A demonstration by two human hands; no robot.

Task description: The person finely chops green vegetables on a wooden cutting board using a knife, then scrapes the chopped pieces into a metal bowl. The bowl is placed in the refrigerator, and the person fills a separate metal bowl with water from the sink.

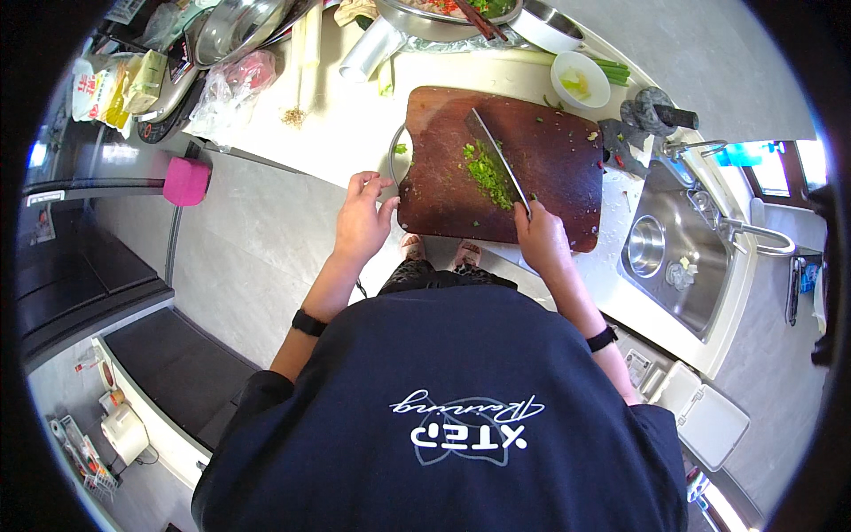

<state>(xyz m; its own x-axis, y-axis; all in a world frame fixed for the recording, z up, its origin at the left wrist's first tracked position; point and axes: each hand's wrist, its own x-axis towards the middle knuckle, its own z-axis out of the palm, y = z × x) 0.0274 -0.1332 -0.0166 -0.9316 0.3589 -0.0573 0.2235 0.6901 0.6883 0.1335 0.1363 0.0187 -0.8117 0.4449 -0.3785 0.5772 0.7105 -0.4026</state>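
A dark wooden cutting board (439, 179) with a metal handle (392, 157) at its left end lies on the counter before me. My right hand (544, 234) grips a cleaver (495, 149) at the board's near side, its blade slanting away to the upper left. Chopped green vegetable (488, 178) forms a strip along the blade's left side. Next to the board's left edge, my left hand (364, 216) holds nothing, its fingers apart and partly curled. A few green bits lie scattered over the board.
Behind the board stand a white bowl (580, 80), a large metal bowl (432, 23) of food with chopsticks, and a white pot (542, 26). A stone mortar (655, 110) stands near the steel sink (698, 292) at right. Plastic bags (229, 93) crowd the left.
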